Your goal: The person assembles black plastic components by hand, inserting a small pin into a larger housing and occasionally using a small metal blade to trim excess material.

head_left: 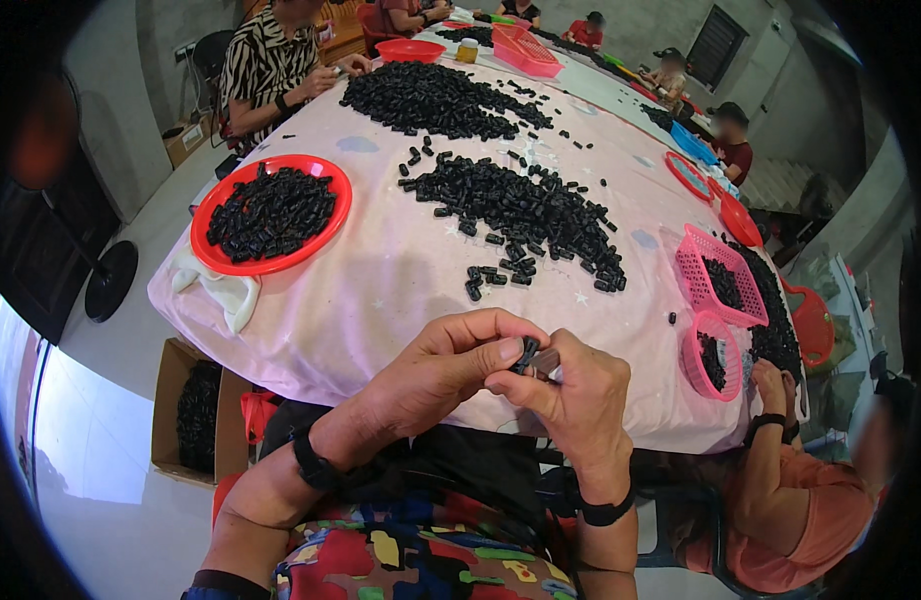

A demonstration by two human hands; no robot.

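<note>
Over the near edge of the table, both my hands meet around a small black cylindrical plastic part (pixel 527 354). My left hand (pixel 451 358) pinches this part between thumb and fingertips. Curled close against it is my right hand (pixel 579 395), its thumb and fingers closed on something dark grey and partly see-through, mostly hidden, whose kind I cannot make out. Beyond my hands lies a loose pile of similar black parts (pixel 521 210). A red round tray (pixel 343 190) heaped with more of them stands to the left.
A pale pink cloth (pixel 331 320) covers the table. Farther back is a bigger black heap (pixel 431 98). Pink baskets (pixel 693 285) stand at the right, beside a person in an orange shirt (pixel 811 510). A cardboard box (pixel 171 400) sits on the floor at left. Several people work around.
</note>
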